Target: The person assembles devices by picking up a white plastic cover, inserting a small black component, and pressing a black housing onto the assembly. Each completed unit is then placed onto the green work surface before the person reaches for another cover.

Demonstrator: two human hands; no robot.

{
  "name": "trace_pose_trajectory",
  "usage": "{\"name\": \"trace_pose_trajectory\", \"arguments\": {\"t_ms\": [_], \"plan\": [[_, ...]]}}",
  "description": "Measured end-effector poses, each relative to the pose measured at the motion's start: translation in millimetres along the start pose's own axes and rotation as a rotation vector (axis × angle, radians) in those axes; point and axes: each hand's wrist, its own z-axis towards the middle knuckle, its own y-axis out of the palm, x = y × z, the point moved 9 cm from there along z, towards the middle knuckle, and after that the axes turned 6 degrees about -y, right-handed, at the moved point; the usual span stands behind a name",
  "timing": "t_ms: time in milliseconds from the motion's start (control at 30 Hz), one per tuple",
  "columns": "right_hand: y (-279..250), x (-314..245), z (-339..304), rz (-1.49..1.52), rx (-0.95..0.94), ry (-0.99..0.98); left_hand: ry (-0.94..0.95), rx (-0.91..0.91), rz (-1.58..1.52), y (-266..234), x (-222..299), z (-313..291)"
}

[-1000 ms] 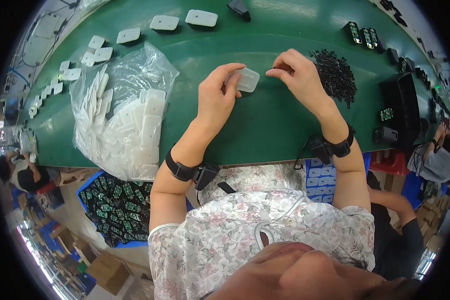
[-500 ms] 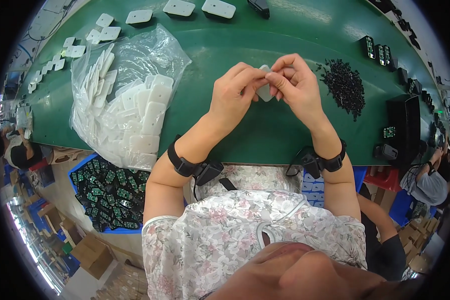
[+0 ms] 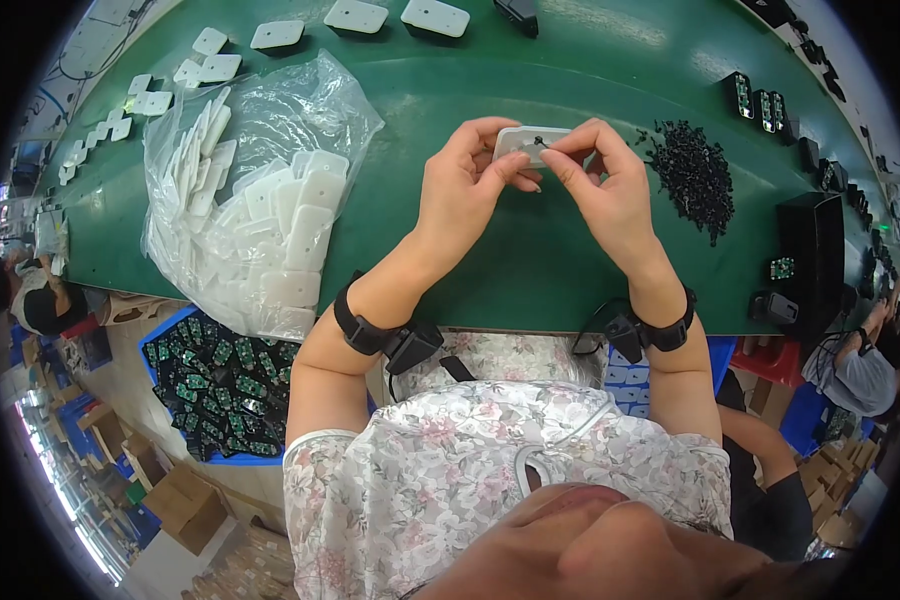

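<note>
Above the green table, my left hand (image 3: 460,190) grips a white plastic cover (image 3: 513,139) by its left end, thumb on the near face. My right hand (image 3: 608,185) pinches at the cover's right part, where a small black part (image 3: 539,141) shows at the fingertips. Whether that part sits in the cover or only touches it, I cannot tell. Right of my right hand lies a pile of small black parts (image 3: 690,180). To the left of my left hand, a clear plastic bag (image 3: 305,95) holds many white covers (image 3: 312,230).
White-topped cases (image 3: 358,16) line the far and left parts of the green table (image 3: 420,90). Black housings with circuit boards (image 3: 768,110) and a black box (image 3: 810,240) stand at right. A blue bin (image 3: 270,461) of circuit boards is below left. Other people work at both sides.
The white cover has turned from upright to lying lengthwise, its face now showing. My hands have spread slightly apart, and a black part has come into sight at the right fingertips.
</note>
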Motion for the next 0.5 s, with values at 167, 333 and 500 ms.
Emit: {"name": "trace_pose_trajectory", "arguments": {"t_ms": [167,333,500], "plan": [[1.2,-8.8,0.3,-0.023,-0.014,-0.113,-0.083,-0.025,0.050,-1.6,-3.7,0.9],[7.6,-4.6,1.4,-0.095,-0.059,-0.058,0.046,-0.014,0.053,-2.8,-6.1,1.1],[4.6,15.4,3.3,0.088,-0.088,0.094,0.320,0.009,0.418,9.3,18.3,-6.7]]}}
